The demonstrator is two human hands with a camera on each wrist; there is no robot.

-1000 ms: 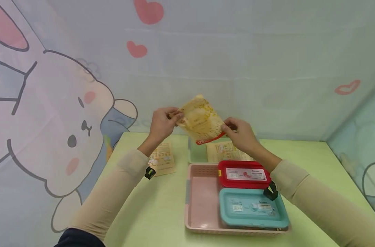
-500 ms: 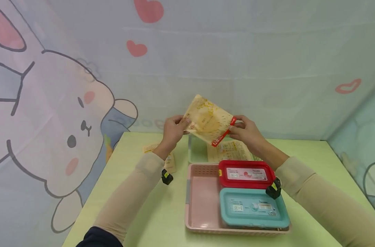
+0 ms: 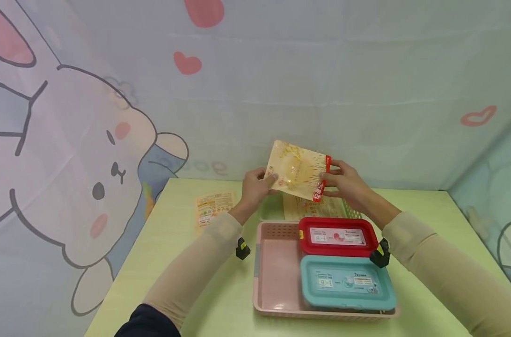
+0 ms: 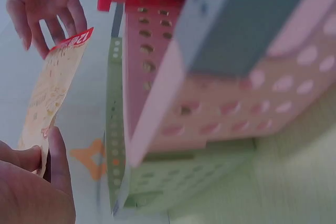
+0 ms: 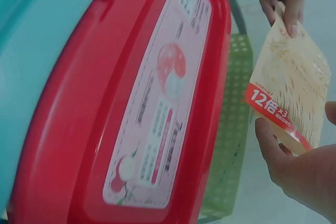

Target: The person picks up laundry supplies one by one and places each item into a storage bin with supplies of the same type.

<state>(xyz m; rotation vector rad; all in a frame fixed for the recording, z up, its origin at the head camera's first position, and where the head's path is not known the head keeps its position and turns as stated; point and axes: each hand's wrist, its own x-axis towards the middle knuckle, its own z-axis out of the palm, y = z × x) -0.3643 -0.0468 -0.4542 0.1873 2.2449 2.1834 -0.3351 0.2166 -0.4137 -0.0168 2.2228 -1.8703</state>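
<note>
A flat cream packet (image 3: 297, 169) with wheat-like yellow print and a red strip along one end is held up, tilted, over the back of the table. My left hand (image 3: 255, 189) pinches its left lower corner between thumb and fingers, plain in the left wrist view. At the red end is my right hand (image 3: 349, 185), its fingers spread and fairly straight, fingertips touching the strip's edge. In the right wrist view the packet's strip (image 5: 275, 111) shows large "12" lettering. Below it, a green basket (image 3: 352, 208) contains another cream packet (image 3: 310, 208) with dense print.
In front stands a pink basket (image 3: 276, 267) with a red-lidded box (image 3: 337, 237) and a teal-lidded box (image 3: 348, 283) on its right side. A further printed packet (image 3: 213, 206) lies on the yellow-green table (image 3: 188, 271), left. A patterned curtain (image 3: 344, 93) hangs behind.
Both hands have moved right and slightly down with the packet, which has turned so its red strip stands nearly upright. My right hand's fingers have loosened and spread at the strip.
</note>
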